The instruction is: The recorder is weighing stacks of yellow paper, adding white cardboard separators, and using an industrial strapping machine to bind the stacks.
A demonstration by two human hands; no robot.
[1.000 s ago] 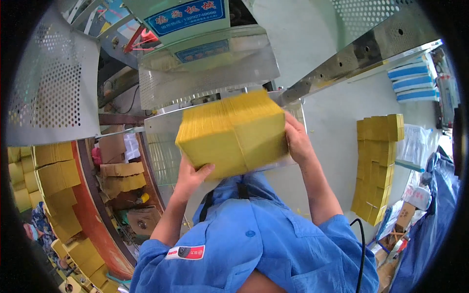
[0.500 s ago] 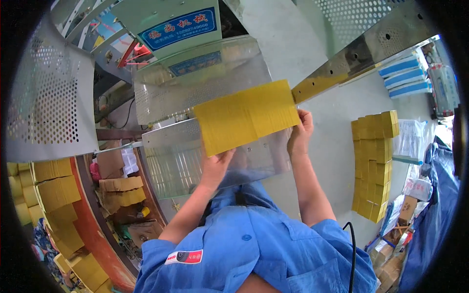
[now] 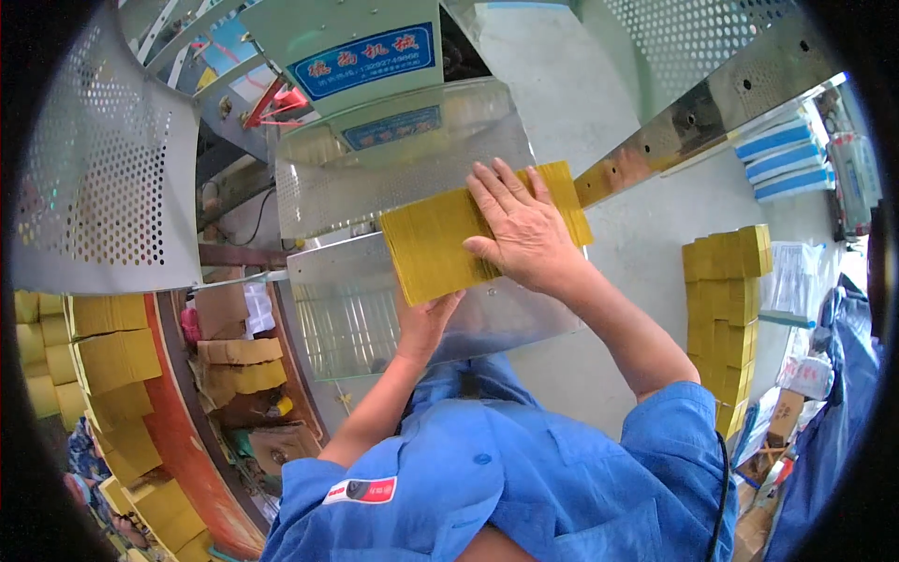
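Touching yellow stack (image 3: pixel 435 245); right hand (image 3: pixel 526 234) spread flat

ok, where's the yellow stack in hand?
In the head view, the yellow stack is just above centre, over the far edge of the shiny plate, left hand at its lower-left corner, right hand spread on it.

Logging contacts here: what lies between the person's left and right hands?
The yellow stack, as the head view shows: the right hand lies on its upper face, the left hand at its near edge.
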